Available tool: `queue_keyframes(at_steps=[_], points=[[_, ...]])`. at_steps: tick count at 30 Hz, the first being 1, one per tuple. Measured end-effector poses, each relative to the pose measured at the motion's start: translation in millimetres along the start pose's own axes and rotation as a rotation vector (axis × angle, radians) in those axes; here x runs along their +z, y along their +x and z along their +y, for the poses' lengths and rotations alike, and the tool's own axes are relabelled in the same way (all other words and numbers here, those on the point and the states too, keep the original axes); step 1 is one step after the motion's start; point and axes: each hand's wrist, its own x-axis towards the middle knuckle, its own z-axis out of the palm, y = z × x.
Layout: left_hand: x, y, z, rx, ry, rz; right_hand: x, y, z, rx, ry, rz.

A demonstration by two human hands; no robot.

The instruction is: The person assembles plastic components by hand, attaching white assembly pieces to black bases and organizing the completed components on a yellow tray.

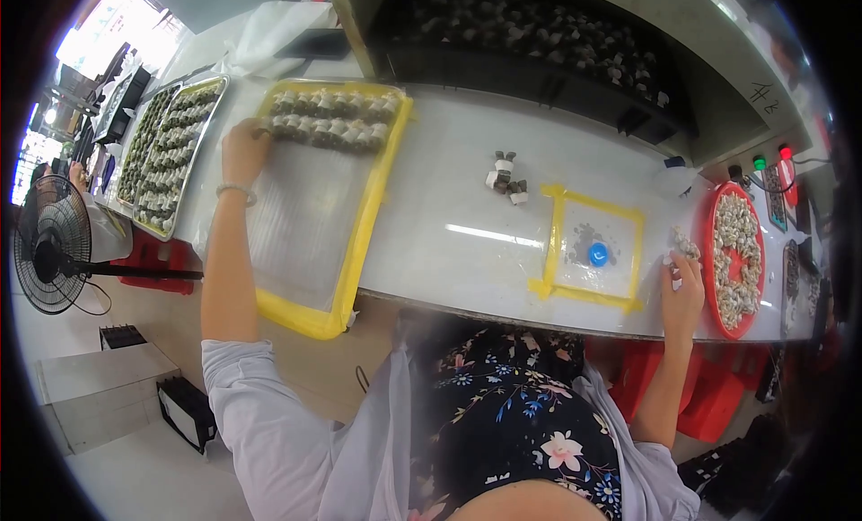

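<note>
My left hand reaches over the left side of a yellow-edged tray, its fingers pinched together at the end of a row of small dark-and-white pieces. Whatever lies between those fingertips is hidden. Two rows of these pieces fill the tray's far part; a clear sheet covers its near part. At the right, my right hand is closed around a few small pale pieces, just left of a round red basket. Similar pale pieces are heaped in that basket.
Between my hands, a yellow-taped square on the white table holds a blue round cap. A few loose pieces lie beyond it. Another filled tray stands far left, near a fan. A dark-fronted machine borders the back.
</note>
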Motion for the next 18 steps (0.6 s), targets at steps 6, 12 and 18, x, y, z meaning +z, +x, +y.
queue_keyframes(at_steps=[6,12,18], points=[[2,-6,-4,0.01,-0.141,0.023,0,2,-1,0.022,0.053,-0.001],[-4,-18,24,0.159,0.043,0.231,3,-3,2,-0.032,0.159,0.02],[-36,-82,188,0.508,-0.525,-0.327,-1,-2,-13,-0.062,0.393,-0.017]])
